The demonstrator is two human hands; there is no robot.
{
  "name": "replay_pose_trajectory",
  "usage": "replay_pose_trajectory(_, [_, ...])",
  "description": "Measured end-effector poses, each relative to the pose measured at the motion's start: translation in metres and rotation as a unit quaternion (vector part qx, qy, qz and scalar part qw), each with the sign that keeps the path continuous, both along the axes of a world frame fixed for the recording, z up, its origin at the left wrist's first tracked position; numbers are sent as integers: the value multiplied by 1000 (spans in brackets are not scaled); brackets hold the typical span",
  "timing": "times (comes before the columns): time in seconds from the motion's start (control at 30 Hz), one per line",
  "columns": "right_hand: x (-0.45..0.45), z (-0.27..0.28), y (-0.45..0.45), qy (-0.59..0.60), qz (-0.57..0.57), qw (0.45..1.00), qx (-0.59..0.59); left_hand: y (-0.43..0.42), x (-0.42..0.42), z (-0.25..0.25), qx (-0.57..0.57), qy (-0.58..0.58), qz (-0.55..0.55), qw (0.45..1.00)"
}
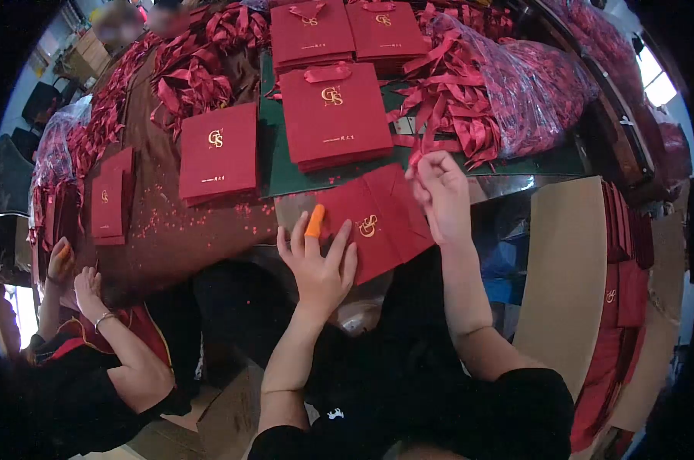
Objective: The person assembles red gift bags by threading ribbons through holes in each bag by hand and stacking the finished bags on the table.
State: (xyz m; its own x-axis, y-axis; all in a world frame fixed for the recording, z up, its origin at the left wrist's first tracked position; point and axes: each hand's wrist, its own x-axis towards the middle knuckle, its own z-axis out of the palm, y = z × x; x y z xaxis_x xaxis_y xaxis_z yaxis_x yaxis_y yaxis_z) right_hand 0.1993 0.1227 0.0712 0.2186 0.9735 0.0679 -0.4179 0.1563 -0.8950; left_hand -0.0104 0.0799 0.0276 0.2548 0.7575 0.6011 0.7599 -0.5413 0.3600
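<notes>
A flat red paper gift bag [374, 222] with a gold logo lies tilted at the table edge before me. My left hand [320, 268] rests on its left part, fingers spread, with an orange finger cot [315, 221] on one finger. Above the bag's right side, my right hand [444, 192] is closed in a pinch on a red ribbon [422, 150]. That ribbon runs up toward a loose bundle of red ribbons [469, 115] spilling from a clear plastic bag [534, 84]. Whether the ribbon touches the gift bag is hidden by my fingers.
Stacks of red gift bags [335, 130] stand on a green mat [274, 165], with another stack [218, 157] on the brown cloth [151, 261]. A cardboard box [561, 268] holding red bags is at my right. A co-worker's hands [90, 291] are at the left.
</notes>
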Motion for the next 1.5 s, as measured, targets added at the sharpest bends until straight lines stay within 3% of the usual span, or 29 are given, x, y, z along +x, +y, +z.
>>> replay_pose_trajectory(0.1, [-25, -4, -8, 121, 101, 986, -46, -1, 3, 0, 4, 4, 8, 1000])
replay_pose_trajectory(0.37, [-38, -10, -11, 97, 131, 986, -42, 10, -7, -16, -22, -111, 35, 993])
replay_pose_trajectory(0.47, [-37, -24, -11, 31, 163, 984, -61, 9, -6, -13, -72, -155, 59, 983])
replay_pose_trajectory(0.6, [-43, -24, -14, 54, 118, 989, -75, 9, -6, -10, -91, -182, 58, 977])
replay_pose_trajectory(0.8, [-38, -21, -12, 95, 182, 977, -50, 11, -6, -13, -78, -203, 42, 975])
replay_pose_trajectory(0.97, [-44, -20, -14, 48, 118, 989, -72, 11, -6, -12, -95, -203, 14, 974])
replay_pose_trajectory(1.2, [-45, -20, -15, 23, 133, 988, -73, 12, -5, -10, -109, -218, 29, 970])
replay_pose_trajectory(1.5, [-53, -24, -16, -142, 125, 981, -51, 11, -7, -12, -86, -187, 36, 978])
